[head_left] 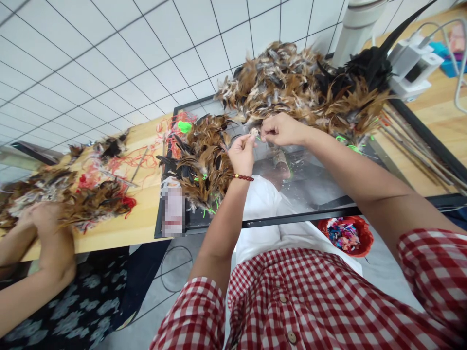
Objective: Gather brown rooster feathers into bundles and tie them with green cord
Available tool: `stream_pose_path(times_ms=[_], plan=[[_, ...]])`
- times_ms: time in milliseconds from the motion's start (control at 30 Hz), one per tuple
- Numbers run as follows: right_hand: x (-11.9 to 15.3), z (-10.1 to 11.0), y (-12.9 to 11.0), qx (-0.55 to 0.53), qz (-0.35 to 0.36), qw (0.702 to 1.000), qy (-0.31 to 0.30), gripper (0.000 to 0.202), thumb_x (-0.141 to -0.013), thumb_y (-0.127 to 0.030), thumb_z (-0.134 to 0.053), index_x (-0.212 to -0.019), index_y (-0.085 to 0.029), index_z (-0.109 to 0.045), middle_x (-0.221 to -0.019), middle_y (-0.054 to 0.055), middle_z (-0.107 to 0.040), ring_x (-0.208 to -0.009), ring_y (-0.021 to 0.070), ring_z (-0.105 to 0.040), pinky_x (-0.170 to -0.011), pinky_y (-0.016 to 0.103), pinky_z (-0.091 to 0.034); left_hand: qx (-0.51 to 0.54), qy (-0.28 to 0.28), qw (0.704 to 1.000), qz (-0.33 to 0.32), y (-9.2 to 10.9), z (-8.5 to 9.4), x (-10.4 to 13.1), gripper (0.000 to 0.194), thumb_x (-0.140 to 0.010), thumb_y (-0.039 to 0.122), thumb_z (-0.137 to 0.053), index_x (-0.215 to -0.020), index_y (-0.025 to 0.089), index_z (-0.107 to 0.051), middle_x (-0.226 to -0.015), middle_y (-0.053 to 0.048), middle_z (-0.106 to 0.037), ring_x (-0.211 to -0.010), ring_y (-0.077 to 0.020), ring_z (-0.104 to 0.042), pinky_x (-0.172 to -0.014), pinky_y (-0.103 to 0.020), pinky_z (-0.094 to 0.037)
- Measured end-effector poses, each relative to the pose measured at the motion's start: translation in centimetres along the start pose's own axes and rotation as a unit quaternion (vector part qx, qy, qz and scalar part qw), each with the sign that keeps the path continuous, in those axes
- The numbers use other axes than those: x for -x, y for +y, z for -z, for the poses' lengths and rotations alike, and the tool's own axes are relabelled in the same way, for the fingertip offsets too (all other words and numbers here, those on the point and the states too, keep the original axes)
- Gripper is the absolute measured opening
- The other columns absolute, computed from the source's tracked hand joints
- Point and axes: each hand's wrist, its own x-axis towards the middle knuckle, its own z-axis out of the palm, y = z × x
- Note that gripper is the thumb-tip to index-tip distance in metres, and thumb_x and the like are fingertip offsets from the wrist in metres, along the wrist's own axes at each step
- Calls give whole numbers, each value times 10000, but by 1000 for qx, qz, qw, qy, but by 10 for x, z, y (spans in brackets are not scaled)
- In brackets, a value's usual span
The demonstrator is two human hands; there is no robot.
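Both my hands are raised close together over the glass panel (314, 184) with its black frame. My left hand (241, 151), a red bead bracelet at its wrist, pinches a small pale, fluffy tuft (254, 131) that looks like the base of some feathers. Just right of it, my right hand (279, 129) has its fingers closed; what they grip is too small to make out. Beyond my hands lies a large heap of brown feathers (277, 82). A second pile of brown feathers (207, 160), with bright green ties, is left of my left hand.
Thin sticks (416, 146) lie at the right, near a white power adapter (416, 65) with cables. A red basket of scraps (346, 236) stands below the panel's edge. On the left, a co-worker's hands (44, 214) are at more feathers, beside tangled red string (134, 158).
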Motion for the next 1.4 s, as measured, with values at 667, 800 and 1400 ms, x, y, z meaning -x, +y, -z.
stream_pose_path(times_ms=[667,800,1400], plan=[[-3,2,-28,-31,-70,985,157,156,-926,-311,-669,-923,-177,-749,-962,68,-720,-907,206,-616,-834,349,-449,69,-55,993,84,1,1,6,246,-787,396,-924,-811,209,-765,-611,69,-571,-495,-33,-430,-483,-186,-332],[-6,-13,-33,-223,-153,961,58,329,-847,-477,-834,-831,-176,-703,-806,11,-703,-779,145,-581,-747,288,-443,150,1,982,118,3,5,-1,308,-855,504,-858,-906,225,-739,-654,61,-592,-491,-25,-460,-456,-167,-335],[-4,-31,-56,-299,-248,921,34,136,-752,-266,-766,-662,-163,-757,-619,-20,-679,-603,93,-520,-629,247,-397,173,32,975,134,4,1,-3,210,-955,388,-773,-956,179,-766,-871,-20,-782,-889,-121,-775,-814,-214,-600]])
